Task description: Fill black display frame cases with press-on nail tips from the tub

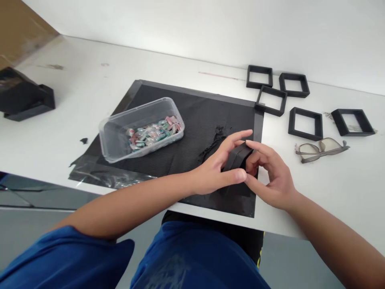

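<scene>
Between the two hands, above the right part of a black mat, a black square frame is held tilted, with its opening turned toward the right. A seam line runs along its outer side; whether it is one piece or two set together, I cannot tell. It looks light and stiff, probably plastic or coated board, with a matt face that should not be very slippery. Its thin walls might flex or dent under a hard squeeze, so the outer sides near the corners seem the safest hold.

The left hand is closed around it, thumb on the near side and fingers across the far one. The right hand has its index fingertip at the upper edge and its other fingers curled at the opening; its thumb meets the left thumb.

Just beyond the left hand, the mat carries a rough black patch. Farther left, a clear plastic tub sits on the mat, part-filled with small wrapped pieces in green, white and pink.

Right of the mat, a pair of eyeglasses lies on the white worktop. Beyond are five similar loose frames, one just behind the glasses. At the far left stands a black box-like object.
</scene>
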Tool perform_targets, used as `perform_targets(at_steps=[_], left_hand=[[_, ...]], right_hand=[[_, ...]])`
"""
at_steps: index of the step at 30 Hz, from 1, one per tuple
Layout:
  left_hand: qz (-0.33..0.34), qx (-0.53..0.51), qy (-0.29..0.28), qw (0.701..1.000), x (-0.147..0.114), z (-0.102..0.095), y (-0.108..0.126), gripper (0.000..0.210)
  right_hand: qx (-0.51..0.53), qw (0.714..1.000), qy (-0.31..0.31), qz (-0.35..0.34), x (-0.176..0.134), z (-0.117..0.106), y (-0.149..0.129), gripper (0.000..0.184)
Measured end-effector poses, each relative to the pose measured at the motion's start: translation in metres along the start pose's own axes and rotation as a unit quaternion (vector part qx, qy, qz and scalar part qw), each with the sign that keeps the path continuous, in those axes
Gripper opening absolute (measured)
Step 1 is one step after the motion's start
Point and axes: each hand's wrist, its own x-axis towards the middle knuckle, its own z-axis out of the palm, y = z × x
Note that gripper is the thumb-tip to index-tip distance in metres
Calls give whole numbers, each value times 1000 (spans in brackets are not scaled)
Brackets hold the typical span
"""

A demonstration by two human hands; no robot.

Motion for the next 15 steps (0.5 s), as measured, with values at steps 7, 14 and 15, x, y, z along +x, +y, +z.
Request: perform_targets(at_steps=[7, 14, 15], left_hand=[[-57, -5, -41, 998, 2, 3, 19, 80], [-63, -41, -80, 994, 5, 1, 20, 99], [-52, -45, -100, 993, 5, -2, 16, 102]], right_hand=[[-123, 991, 41, 3, 5, 3, -3, 14], [-104, 992, 67, 33, 7, 1, -7, 8], [-98, 992, 71, 40, 6, 0, -7, 7]])
